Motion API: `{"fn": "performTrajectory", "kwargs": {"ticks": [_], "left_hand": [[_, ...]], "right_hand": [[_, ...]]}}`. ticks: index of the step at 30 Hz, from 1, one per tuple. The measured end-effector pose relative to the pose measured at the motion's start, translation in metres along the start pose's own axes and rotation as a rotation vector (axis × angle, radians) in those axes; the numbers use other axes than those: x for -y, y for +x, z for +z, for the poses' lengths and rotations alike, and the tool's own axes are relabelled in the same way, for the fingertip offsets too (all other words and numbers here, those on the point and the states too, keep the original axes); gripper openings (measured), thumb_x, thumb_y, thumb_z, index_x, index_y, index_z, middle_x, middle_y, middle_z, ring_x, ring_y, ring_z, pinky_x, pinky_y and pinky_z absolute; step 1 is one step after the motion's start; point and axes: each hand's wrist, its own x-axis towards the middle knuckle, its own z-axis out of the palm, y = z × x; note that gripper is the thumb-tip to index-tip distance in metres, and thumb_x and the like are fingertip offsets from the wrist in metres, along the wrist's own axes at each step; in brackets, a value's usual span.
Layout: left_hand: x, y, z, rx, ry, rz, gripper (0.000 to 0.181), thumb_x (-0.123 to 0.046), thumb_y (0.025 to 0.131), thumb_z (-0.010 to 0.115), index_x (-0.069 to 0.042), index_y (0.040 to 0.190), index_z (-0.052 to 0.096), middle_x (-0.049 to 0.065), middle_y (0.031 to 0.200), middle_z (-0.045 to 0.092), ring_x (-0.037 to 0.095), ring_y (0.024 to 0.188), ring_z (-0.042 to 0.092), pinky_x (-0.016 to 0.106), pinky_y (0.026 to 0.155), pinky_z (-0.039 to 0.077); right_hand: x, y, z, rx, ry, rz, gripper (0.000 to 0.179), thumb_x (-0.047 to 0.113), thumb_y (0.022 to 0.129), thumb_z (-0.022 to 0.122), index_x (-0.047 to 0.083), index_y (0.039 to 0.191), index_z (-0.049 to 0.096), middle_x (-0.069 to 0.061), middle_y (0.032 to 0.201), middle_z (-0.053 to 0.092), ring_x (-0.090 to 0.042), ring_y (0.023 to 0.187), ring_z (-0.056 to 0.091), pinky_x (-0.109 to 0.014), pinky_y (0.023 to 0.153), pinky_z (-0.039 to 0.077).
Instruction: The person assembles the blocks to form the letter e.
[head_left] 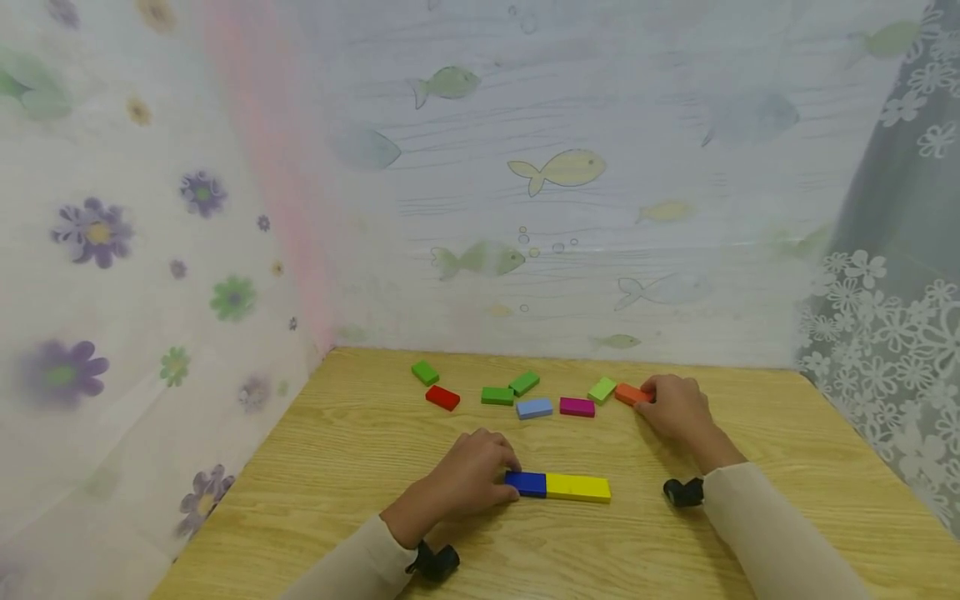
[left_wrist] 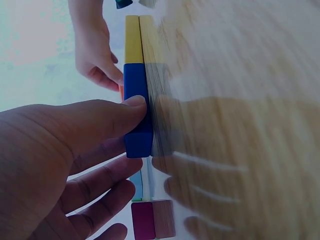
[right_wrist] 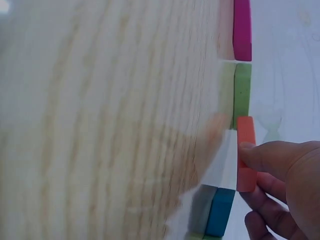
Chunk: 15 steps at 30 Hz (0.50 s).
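Observation:
My left hand (head_left: 472, 473) grips the near end of a dark blue block (head_left: 527, 484), its thumb (left_wrist: 112, 119) on one long side. A yellow stretch of block (head_left: 577, 487) continues the blue one end to end, forming a straight row on the table. Farther back on the right, my right hand (head_left: 677, 408) pinches an orange block (head_left: 632, 395) between thumb and fingers. In the right wrist view the orange block (right_wrist: 246, 155) overlaps a light green block (right_wrist: 242, 95). A teal block (right_wrist: 220, 212) shows beyond the fingers there; the hand hides it in the head view.
Loose blocks lie along the back of the wooden table (head_left: 337, 467): a red one (head_left: 442, 397), several green ones, a light blue one (head_left: 534, 408) and a magenta one (head_left: 577, 407). A fish-patterned curtain (head_left: 562, 292) hangs behind, a flowered one (head_left: 150, 333) at left.

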Motion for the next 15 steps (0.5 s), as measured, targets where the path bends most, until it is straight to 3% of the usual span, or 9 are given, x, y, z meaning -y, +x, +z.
{"fn": "performTrajectory", "kwargs": {"ticks": [6, 15], "left_hand": [[0.0, -0.001, -0.001, 0.003, -0.007, 0.002, 0.027, -0.04, 0.088, 0.083, -0.026, 0.111, 0.08, -0.011, 0.116, 0.07, 0.014, 0.111, 0.057, 0.043, 0.099, 0.047], [0.0, 0.0, -0.001, 0.012, -0.015, 0.003, 0.027, -0.04, 0.088, 0.083, -0.025, 0.111, 0.08, -0.011, 0.116, 0.07, 0.014, 0.111, 0.057, 0.044, 0.099, 0.046]], "right_hand": [[0.001, -0.003, -0.003, 0.023, 0.054, -0.002, 0.037, 0.024, 0.095, 0.074, -0.002, 0.121, 0.07, -0.018, 0.113, 0.071, -0.031, 0.094, 0.064, -0.05, 0.083, 0.052], [0.005, -0.013, -0.004, 0.027, 0.138, -0.04, 0.034, 0.018, 0.093, 0.076, -0.006, 0.117, 0.069, -0.018, 0.108, 0.07, -0.029, 0.095, 0.065, -0.048, 0.085, 0.055]]}}
